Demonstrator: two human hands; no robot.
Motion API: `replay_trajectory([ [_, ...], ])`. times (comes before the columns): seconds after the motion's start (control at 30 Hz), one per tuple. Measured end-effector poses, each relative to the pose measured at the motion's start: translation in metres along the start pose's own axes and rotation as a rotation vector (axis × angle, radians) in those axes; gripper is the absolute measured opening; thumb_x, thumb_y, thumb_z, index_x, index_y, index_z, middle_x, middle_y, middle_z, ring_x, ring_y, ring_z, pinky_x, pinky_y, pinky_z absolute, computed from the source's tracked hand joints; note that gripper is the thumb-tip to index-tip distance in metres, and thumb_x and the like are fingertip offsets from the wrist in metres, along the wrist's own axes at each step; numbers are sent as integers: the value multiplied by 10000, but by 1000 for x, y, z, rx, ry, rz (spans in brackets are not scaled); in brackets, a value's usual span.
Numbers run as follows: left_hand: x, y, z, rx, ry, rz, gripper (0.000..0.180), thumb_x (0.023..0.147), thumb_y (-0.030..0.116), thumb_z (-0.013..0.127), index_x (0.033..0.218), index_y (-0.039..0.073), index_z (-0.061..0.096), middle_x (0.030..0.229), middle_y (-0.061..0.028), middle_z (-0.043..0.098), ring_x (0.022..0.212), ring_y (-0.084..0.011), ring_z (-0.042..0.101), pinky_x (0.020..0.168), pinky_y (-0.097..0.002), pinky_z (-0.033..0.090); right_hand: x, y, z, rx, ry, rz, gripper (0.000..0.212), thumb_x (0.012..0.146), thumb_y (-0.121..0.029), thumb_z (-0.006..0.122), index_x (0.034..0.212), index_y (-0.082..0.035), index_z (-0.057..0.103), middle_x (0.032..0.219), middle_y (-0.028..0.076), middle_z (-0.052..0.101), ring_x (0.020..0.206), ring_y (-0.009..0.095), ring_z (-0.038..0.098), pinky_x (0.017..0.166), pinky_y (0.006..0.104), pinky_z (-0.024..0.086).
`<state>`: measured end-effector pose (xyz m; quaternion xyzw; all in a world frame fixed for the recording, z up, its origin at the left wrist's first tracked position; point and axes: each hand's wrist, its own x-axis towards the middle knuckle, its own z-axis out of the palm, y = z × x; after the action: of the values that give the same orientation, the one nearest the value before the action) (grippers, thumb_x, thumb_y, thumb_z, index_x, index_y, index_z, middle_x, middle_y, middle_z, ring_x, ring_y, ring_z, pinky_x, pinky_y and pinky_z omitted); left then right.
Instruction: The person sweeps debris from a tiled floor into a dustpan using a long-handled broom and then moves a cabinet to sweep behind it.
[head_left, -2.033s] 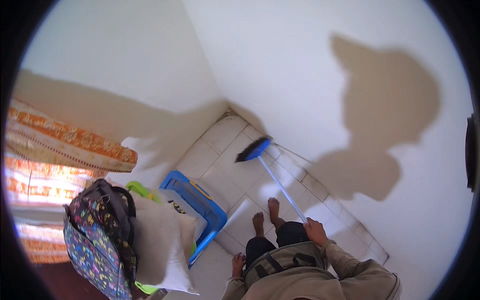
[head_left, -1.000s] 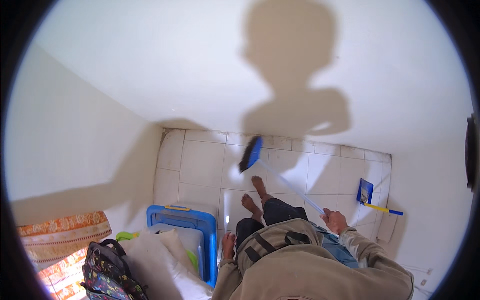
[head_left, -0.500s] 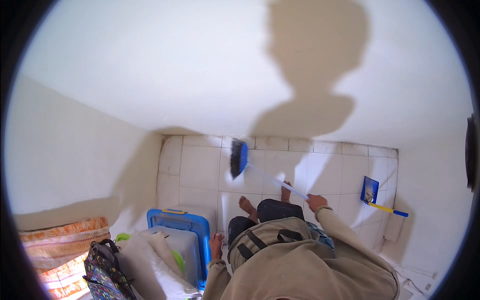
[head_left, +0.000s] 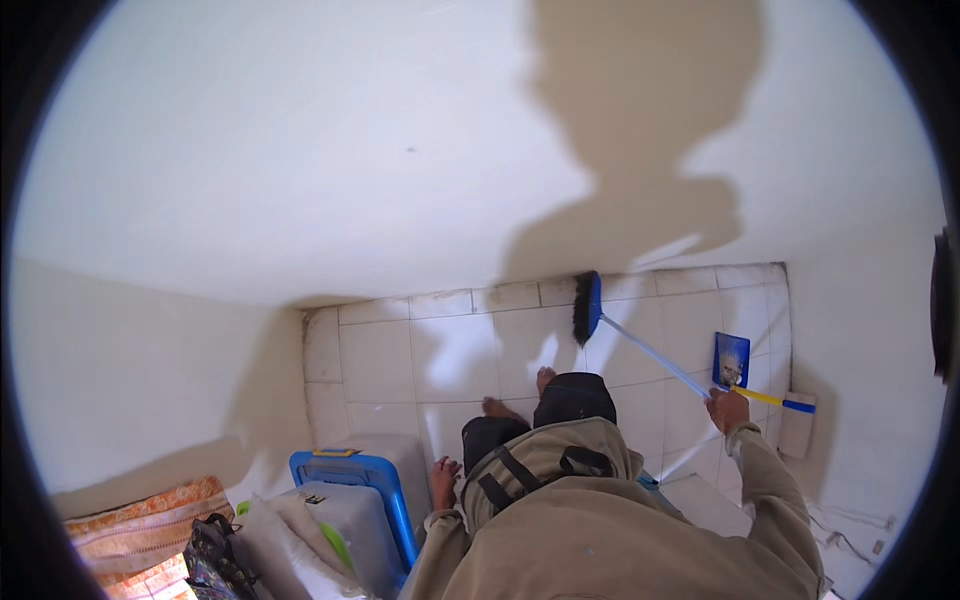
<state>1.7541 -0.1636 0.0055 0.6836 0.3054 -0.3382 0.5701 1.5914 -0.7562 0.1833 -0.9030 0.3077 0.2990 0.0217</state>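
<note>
Blue broom [head_left: 640,345] slants up-left from right hand [head_left: 727,410].

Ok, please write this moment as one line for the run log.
right hand: grips broom handle | broom head: on tiled floor by wall | left hand: empty, beside blue bin | dustpan: on floor

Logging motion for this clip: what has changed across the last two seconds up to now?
The blue-headed broom with black bristles swung from the room corner along the wall base, so its head now lies on the white floor tiles further right, near the blue dustpan with a yellow handle. The right hand kept its grip on the handle; the left hand stayed low, holding nothing, beside the blue plastic bin. The view turned too.
</note>
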Motion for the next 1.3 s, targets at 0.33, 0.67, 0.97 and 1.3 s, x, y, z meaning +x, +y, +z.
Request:
replay_trajectory([
  [0.33, 24, 10, 30, 268, -69, -71, 425, 852, 256, 477, 1186, -6, 441, 982, -130, 577, 862, -209, 576, 674, -324, 453, -5, -68, -2, 222, -39, -297, 225, 816, -342, 491, 912, -163, 587, 645, 101, 595, 621, 309, 585, 567, 444, 446],
  [0.67, 38, 66, 72, 275, -72, 82, 385, 846, 223, 476, 1151, -11, 470, 902, -75, 590, 793, -155, 591, 606, -278, 440, 80, -117, 69, 296, -197, -46, 259, 815, -356, 496, 932, -152, 605, 848, 93, 633, 810, 286, 606, 702, 432, 465],
  [0.97, 34, 32, 176, 190, 25, 3, 353, 862, 227, 466, 1150, 22, 462, 884, -64, 573, 779, -154, 577, 618, -287, 425, 78, 136, 74, 160, -229, 161, 247, 821, -347, 486, 963, -177, 596, 880, 69, 633, 839, 280, 602, 713, 420, 475],
  [1.3, -31, -26, 407, 133, -21, 13, 405, 852, 213, 458, 1197, 4, 433, 984, -106, 562, 894, -200, 574, 684, -322, 437, 81, 371, 39, 136, -89, 51, 232, 815, -307, 501, 917, -121, 595, 778, 136, 627, 734, 327, 598, 650, 443, 475],
])
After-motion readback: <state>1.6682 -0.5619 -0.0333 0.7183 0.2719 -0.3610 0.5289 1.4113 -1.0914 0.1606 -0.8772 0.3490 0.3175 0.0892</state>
